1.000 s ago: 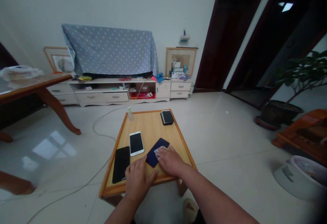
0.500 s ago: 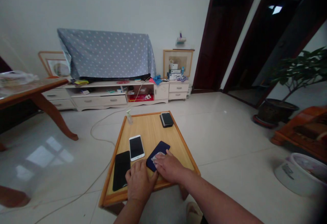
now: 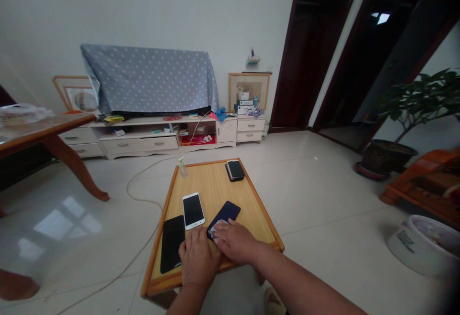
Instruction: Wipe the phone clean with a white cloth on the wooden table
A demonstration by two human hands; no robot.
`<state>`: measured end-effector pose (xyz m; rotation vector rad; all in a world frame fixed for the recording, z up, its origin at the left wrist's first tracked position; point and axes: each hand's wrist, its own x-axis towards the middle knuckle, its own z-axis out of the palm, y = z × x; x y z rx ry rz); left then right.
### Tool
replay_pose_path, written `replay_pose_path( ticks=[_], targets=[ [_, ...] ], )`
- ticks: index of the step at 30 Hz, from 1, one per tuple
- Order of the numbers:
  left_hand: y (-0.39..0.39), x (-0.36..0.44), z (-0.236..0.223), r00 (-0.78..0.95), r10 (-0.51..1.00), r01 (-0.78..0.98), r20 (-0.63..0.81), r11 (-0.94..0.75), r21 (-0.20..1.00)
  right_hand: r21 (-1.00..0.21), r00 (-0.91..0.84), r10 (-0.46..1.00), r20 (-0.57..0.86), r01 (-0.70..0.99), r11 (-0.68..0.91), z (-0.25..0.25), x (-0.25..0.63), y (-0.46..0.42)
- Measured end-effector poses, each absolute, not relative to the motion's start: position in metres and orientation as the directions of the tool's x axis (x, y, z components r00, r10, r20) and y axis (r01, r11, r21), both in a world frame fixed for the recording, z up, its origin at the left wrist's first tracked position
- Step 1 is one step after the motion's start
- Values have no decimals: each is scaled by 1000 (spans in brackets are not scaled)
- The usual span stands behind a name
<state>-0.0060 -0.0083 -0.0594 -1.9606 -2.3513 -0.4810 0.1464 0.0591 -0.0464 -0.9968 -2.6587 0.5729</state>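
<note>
A dark blue phone (image 3: 229, 211) lies slantwise on the small wooden table. My left hand (image 3: 200, 256) is at its near left corner, fingers bent along the side and thumb against the lower edge, holding it in place. Under the fingers of my right hand (image 3: 235, 241) is a crumpled pale tissue (image 3: 217, 229), pressed onto the lower part of the blue phone. A white phone (image 3: 193, 210) with a dark screen lies just beyond my left hand. To the left, a black phone (image 3: 172, 243) lies close to my left fingers.
At the small table's (image 3: 212, 176) far edge stand a clear spray bottle (image 3: 182, 167) and stacked devices (image 3: 235, 170). A cable (image 3: 143, 201) runs across the floor on the left. A white bucket (image 3: 419, 245) and potted plant (image 3: 390, 157) stand right.
My right hand has drawn the tissue slightly down along the blue phone toward its near end. My left hand stays at the phone's corner. The camera view has shifted a little.
</note>
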Motion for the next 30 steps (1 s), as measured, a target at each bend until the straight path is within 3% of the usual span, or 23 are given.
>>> replay_pose_path(
  ticks=[2,7,14,21,27,30],
  targets=[
    [-7,-7,-61,-202,954,964,223,154,217,-449,-709,700,82,601,661,-48,149,66],
    [-5,-9,-63,-204,953,961,226,151,231,-422,-449,890,79,794,438,-50,161,88],
    [-4,-11,-70,-196,947,964,255,139,226,-465,-674,733,91,623,630,-53,138,66],
    [-5,-9,-66,-206,951,962,231,153,227,-410,-415,908,60,819,401,-51,151,95],
    [-5,-11,-68,-211,953,953,219,151,261,-419,-699,707,110,612,670,-48,126,64],
    [-5,-10,-65,-217,953,951,210,158,268,-415,-654,752,82,663,623,-45,132,72]
  ],
)
